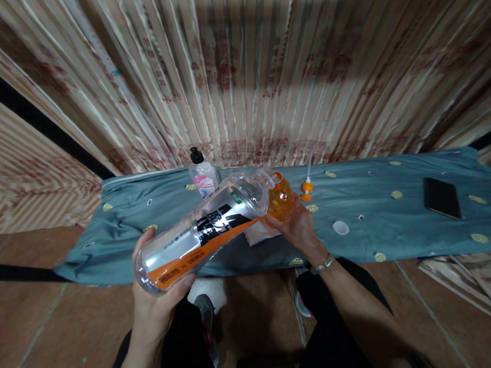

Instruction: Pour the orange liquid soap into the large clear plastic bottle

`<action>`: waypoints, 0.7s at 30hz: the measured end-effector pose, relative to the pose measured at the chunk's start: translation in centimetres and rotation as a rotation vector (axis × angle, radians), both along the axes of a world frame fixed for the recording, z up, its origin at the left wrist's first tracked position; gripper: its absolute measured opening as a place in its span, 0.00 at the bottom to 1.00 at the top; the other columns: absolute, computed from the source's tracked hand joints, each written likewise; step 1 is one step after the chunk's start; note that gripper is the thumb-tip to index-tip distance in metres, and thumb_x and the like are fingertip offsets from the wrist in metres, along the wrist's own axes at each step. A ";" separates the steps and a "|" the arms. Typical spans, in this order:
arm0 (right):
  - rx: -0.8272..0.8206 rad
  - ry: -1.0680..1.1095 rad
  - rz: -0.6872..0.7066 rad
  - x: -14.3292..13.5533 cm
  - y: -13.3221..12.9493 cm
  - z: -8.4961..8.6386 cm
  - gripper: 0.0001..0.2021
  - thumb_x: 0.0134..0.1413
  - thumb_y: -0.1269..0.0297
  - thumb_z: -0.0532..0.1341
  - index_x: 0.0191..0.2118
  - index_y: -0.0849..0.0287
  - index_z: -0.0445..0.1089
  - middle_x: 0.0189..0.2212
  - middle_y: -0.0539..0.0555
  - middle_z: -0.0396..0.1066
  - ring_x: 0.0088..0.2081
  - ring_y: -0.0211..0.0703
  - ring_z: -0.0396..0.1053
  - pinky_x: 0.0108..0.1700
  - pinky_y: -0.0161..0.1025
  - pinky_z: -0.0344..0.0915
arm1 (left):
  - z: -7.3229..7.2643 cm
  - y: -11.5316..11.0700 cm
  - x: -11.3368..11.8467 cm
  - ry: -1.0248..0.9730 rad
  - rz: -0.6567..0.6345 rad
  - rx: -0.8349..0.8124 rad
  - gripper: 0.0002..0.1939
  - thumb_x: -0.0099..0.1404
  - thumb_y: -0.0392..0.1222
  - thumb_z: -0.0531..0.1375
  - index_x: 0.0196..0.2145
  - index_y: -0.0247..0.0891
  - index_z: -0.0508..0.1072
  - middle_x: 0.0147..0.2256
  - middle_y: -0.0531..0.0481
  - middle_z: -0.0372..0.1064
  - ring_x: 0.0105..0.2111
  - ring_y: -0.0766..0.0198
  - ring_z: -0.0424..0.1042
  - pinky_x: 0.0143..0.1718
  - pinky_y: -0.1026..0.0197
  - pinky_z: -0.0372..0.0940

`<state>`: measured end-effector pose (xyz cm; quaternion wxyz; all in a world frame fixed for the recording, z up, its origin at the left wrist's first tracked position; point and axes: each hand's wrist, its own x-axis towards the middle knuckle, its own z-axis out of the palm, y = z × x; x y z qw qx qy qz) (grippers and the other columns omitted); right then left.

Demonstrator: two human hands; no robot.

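My left hand (161, 298) grips the base of a large clear plastic bottle (177, 240) with a silver, black and orange label. The bottle is tilted, its neck pointing up to the right. At that neck, my right hand (295, 225) has its fingers closed around a small orange translucent bottle (280, 198). The two mouths meet or nearly meet; exact contact is hard to make out. Behind the small bottle lies an orange pump head (306, 188) with a thin clear tube. A white round cap (341, 227) rests to the right of my right hand.
A pump bottle (204, 176) with a black top and pink label stands behind the large bottle. Below the bottles lies a pale cloth or tissue (260, 232). At the right, a black phone-like object (442, 198) rests on the teal cloth-covered table (385, 229). Striped curtains hang behind.
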<state>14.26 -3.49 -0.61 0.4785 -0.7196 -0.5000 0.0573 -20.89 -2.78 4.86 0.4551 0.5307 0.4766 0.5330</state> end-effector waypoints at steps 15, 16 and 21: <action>0.058 -0.001 0.011 0.3 0.4 -1.3 0.40 0.55 0.41 0.80 0.71 0.47 0.75 0.60 0.61 0.87 0.60 0.70 0.88 0.63 0.68 0.87 | 0.7 -0.5 0.5 -0.075 0.026 -0.051 0.61 0.47 0.51 0.89 0.75 0.52 0.72 0.61 0.42 0.85 0.54 0.37 0.87 0.52 0.42 0.87; 0.058 0.000 0.012 0.3 0.4 -1.3 0.40 0.55 0.42 0.80 0.70 0.47 0.76 0.59 0.61 0.87 0.60 0.71 0.88 0.63 0.68 0.87 | 0.8 -0.5 0.6 -0.074 0.033 -0.054 0.61 0.46 0.51 0.89 0.75 0.52 0.72 0.61 0.42 0.85 0.54 0.36 0.87 0.53 0.40 0.87; 0.022 0.015 -0.004 0.1 0.4 -0.8 0.41 0.52 0.46 0.81 0.70 0.50 0.76 0.59 0.62 0.87 0.61 0.74 0.88 0.64 0.69 0.86 | 1.0 -0.7 0.9 -0.097 0.043 -0.056 0.60 0.46 0.51 0.89 0.74 0.52 0.74 0.59 0.45 0.86 0.53 0.39 0.88 0.54 0.43 0.87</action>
